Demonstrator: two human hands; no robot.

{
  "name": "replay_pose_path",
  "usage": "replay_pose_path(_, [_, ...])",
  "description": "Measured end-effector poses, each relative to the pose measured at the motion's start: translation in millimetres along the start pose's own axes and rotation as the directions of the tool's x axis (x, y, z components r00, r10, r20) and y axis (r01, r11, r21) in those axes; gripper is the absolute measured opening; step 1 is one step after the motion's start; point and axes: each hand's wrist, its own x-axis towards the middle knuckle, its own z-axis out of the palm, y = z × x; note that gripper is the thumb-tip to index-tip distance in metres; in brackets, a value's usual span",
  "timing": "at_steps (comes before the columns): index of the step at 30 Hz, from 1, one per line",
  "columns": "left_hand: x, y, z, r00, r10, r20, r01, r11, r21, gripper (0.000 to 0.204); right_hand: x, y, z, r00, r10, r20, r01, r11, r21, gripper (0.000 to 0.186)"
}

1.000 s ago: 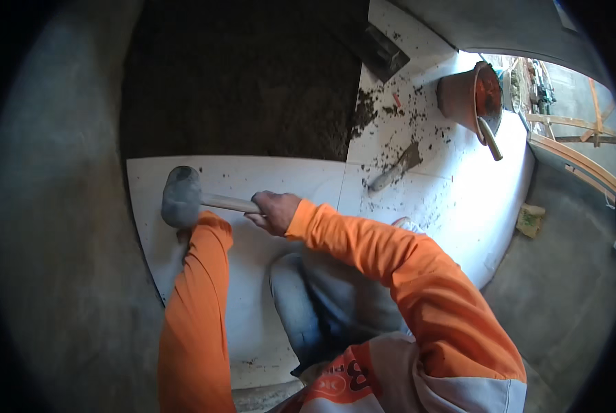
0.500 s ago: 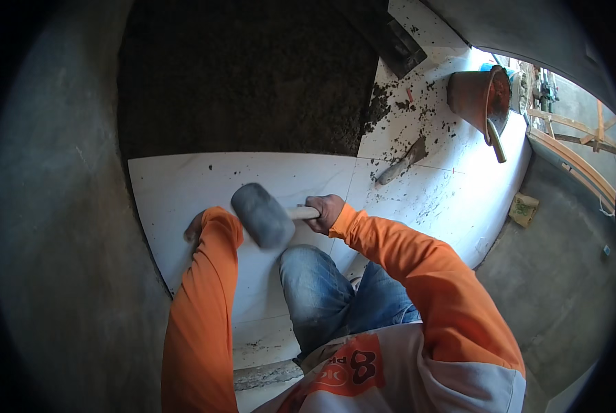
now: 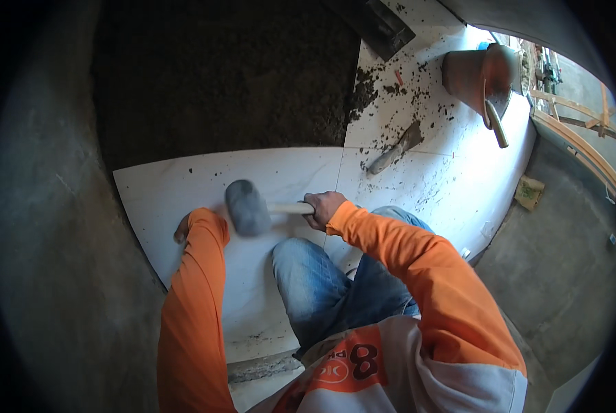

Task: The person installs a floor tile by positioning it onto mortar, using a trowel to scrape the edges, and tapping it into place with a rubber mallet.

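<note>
Mallet (image 3: 247, 208) shifts from over left hand (image 3: 182, 228) to right of its cuff (image 3: 208, 219), above white tile (image 3: 287, 168); hand likely clear | right hand (image 3: 323, 208): fingers wrapped round handle (image 3: 288, 208) | left fingers hidden, cannot tell

Fisheye view from the wearer's head, looking steeply down
The left one of two side-by-side cameras looks over the shirt (image 3: 349, 368) at the lower edge and the bent knees (image 3: 306, 268) to the hands (image 3: 320, 208), near and around mid-view; the white floor tiles (image 3: 287, 168) reach on beyond them, a bright opening (image 3: 576, 89) lies farther off at upper right, and straight edges bow toward the dark rim.
</note>
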Motion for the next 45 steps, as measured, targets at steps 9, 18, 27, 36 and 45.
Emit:
replay_pose_path(9, [36,5,21,0.969,-0.148,0.197,0.220,0.880,-0.421,0.041,-3,-11,-6,0.962,-0.272,0.005,0.269,0.955,0.127,0.019])
replay_pose_path(18, [-29,8,-4,0.992,-0.122,0.011,0.118,0.932,-0.341,0.032,3,-2,-6,0.982,-0.169,0.089,0.167,0.986,0.028,0.025])
replay_pose_path(27, [6,4,12,0.941,-0.160,0.299,0.289,0.839,-0.461,0.038,3,-15,-2,0.943,-0.327,0.059,0.315,0.936,0.155,0.032])
replay_pose_path(36, [46,-2,9,0.928,-0.089,0.363,0.219,0.916,-0.335,0.043,0,-1,0,0.980,-0.072,0.183,0.061,0.996,0.069,0.026])
replay_pose_path(45, [17,-1,7,0.971,-0.114,0.212,0.186,0.915,-0.357,0.039,-2,-1,10,0.970,0.116,0.212,-0.088,0.987,-0.135,0.021])
